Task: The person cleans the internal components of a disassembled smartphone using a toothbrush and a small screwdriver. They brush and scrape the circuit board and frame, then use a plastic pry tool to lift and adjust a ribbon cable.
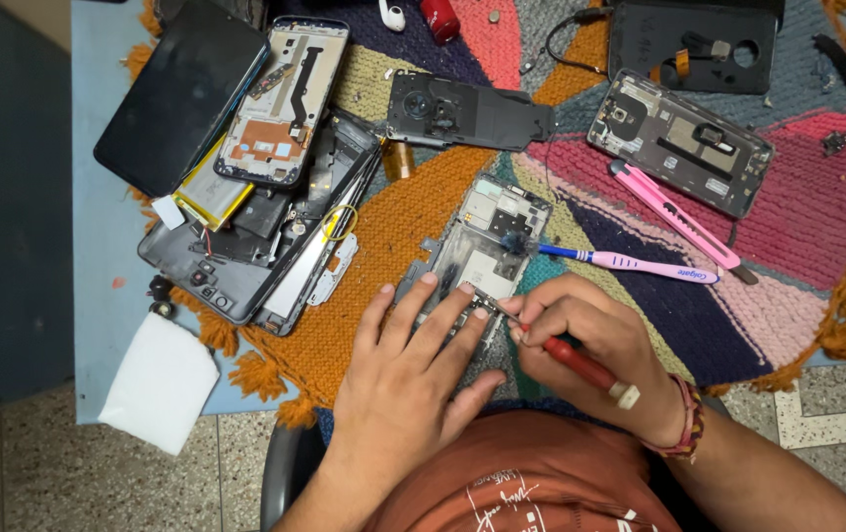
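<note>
The opened phone frame [482,251] is pinned flat under the spread fingers of the left hand [408,369]. A red-handled screwdriver [580,366] is pinched in the right hand [595,350], tip just beside the left fingertips. A slip could gouge the circuit board.

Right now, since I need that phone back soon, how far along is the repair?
Done: the opened phone lies stripped to its frame. In hand: the left hand steadies it while the right hand works a red screwdriver at its lower end. Left: the black back cover lies apart.
</note>
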